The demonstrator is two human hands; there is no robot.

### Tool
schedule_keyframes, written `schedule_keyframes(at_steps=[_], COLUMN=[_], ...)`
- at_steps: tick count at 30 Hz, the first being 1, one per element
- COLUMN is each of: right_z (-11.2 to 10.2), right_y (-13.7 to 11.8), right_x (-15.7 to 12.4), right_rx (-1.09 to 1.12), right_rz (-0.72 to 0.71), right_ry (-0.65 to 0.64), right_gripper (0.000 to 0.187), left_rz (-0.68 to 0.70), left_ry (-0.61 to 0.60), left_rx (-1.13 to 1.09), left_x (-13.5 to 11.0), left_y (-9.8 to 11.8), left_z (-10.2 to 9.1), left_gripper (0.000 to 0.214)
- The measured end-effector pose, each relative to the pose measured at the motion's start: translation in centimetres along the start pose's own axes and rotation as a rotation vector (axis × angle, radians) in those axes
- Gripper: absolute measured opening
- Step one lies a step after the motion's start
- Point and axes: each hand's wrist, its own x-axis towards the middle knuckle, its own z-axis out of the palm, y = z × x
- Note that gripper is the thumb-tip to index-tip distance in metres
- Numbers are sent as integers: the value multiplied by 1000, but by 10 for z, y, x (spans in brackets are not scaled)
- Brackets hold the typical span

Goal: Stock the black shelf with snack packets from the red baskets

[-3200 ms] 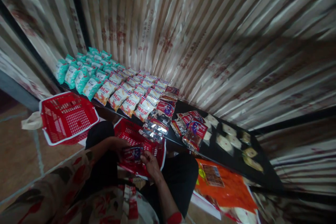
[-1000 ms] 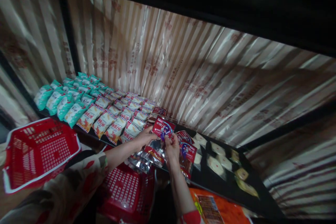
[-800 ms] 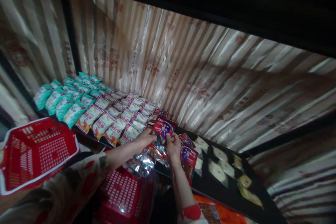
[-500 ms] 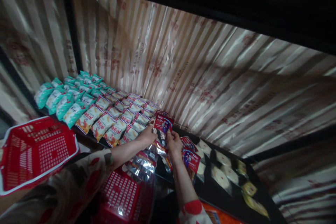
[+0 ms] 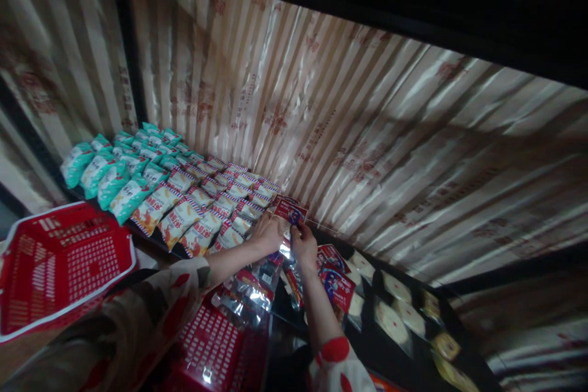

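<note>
left hand (image 5: 267, 234) pinches red packet (image 5: 290, 212) at its left edge | right hand (image 5: 304, 246) grips its lower right corner | packet just above both hands, frame centre

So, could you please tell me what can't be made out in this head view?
Red packet: print too small and blurred; lower edge covered by left hand and right hand.
Left red basket: cut off by the left edge.
Lower red basket: partly behind sleeve and foil packets.
Far-right packs: too dark to identify.
</note>
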Motion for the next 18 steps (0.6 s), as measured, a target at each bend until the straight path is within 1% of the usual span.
schedule_keyframes(at_steps=[3,5,8,12,18], right_z=[1,0,-4,-7,1], right_y=[-6,-11,-18,-23,-22], right_x=[5,6,8,13,21], right_rx=[-94,-165,-239,-290,-416], right_rz=[-7,-22,-55,-91,-122], right_ry=[-14,-36,-75,-88,-110], right_gripper=[50,47,44,39,37], left_rz=[109,149,157,154,130], left_ry=[63,73,78,60,13], left_rx=[57,64,68,81,99], left_x=[-8,-10,-10,-7,2], left_y=[-5,-10,-15,-14,-14], left_z=[8,12,14,10,10], left_gripper=[32,34,35,36,34])
